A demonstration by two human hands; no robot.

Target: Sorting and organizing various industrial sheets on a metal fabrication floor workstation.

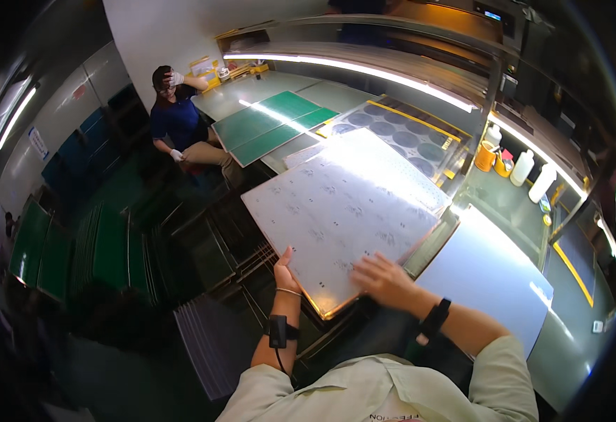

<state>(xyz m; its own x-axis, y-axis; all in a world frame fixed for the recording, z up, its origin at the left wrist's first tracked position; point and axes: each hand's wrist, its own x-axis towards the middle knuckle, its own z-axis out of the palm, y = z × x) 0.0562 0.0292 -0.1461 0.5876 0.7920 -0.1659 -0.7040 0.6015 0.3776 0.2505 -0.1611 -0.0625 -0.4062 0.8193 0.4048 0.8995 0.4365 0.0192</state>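
Observation:
A large pale grey panel (329, 211) with copper-coloured edges and faint dark marks lies tilted in front of me. My left hand (286, 273) grips its near left edge, with the thumb on top and the other fingers hidden underneath. Over the near right part of the same panel is my right hand (378, 278), fingers stretched out and somewhat blurred by motion. Whether it touches the surface I cannot tell. The panel's far part overlaps a brightly lit sheet (385, 158) on the bench.
Green panels (273, 126) lie on the far bench beside a seated person (181, 126). At the right are a pale blue-white board (487, 271), white bottles (522, 169) and an orange container (486, 156). Racked green panels (111, 246) stand left; dark racks (195, 239) lie below the bench.

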